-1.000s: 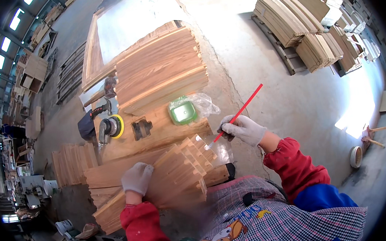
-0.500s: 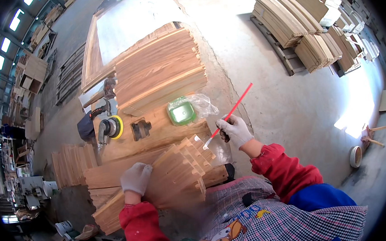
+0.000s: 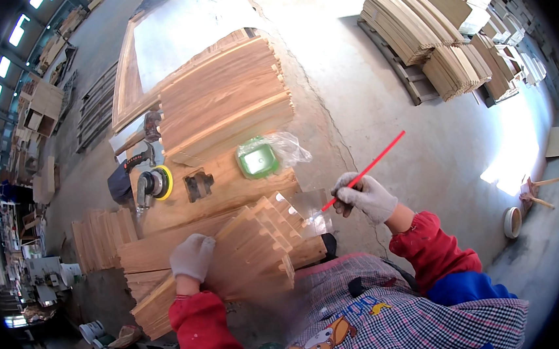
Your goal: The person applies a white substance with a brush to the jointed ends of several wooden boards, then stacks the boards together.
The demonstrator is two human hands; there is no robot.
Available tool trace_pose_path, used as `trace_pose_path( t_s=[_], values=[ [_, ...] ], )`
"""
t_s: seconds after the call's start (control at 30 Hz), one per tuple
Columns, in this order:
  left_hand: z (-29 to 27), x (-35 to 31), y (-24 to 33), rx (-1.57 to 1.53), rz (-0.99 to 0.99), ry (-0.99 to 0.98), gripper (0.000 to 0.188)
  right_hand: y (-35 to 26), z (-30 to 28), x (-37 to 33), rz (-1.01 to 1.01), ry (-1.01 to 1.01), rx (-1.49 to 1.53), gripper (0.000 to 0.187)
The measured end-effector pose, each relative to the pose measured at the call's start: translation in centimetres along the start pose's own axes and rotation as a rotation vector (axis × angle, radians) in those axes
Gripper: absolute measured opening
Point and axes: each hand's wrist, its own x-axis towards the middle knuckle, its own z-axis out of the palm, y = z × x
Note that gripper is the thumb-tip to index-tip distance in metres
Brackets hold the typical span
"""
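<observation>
Red brush [image 3: 383,153]: right of centre in the frame, slanting through the fingers of the right hand; its handle juts past them to the upper right, while the pale tip points lower left, close by the notched board ends. Whether the tip touches wood cannot be told.
Right hand [image 3: 365,197]: in a white glove with dark-stained fingertips, fingers pinched together on the lower part of the brush handle.
Left hand [image 3: 193,257]: left of centre in the frame, gloved in white, resting on the jointed boards, well apart from the brush; I cannot tell whether its fingers clamp an edge.
Jointed boards [image 3: 249,246]: lower centre of the frame, piled askew, with toothed ends facing right, between the two hands.
Tabletop [image 3: 241,194]: wooden, at the centre, just above the jointed boards in the frame.
Green tub [image 3: 257,160]: on the tabletop, up and to the left of the right hand, with a clear plastic bag [image 3: 290,148] against its right side.
Yellow-rimmed sander [image 3: 154,184]: left of centre in the frame, at the tabletop's left end.
Panel stack [image 3: 224,93]: upper centre, above the tub.
</observation>
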Motion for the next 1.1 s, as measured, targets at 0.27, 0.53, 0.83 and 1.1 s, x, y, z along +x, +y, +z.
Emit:
trace_pose_path(
  t_s=[0.27,0.53,0.83,1.1],
  values=[
    [0.5,0.1,-0.7,-0.016,0.045,0.055,0.031,2.7,0.9,-0.2,-0.024,0.017,0.045,0.015],
    [0.0,0.0,-0.1,0.038,0.054,-0.007,0.033,4.0,0.8,2.0,-0.091,0.072,-0.016,0.013],
    [0.0,0.0,0.0,0.061,0.064,-0.006,0.033,4.7,1.6,3.1,-0.141,0.251,-0.091,0.02],
    [0.1,0.0,0.1,0.025,0.031,0.026,0.03,3.6,1.8,2.5,-0.093,0.252,-0.043,0.022]
  ],
)
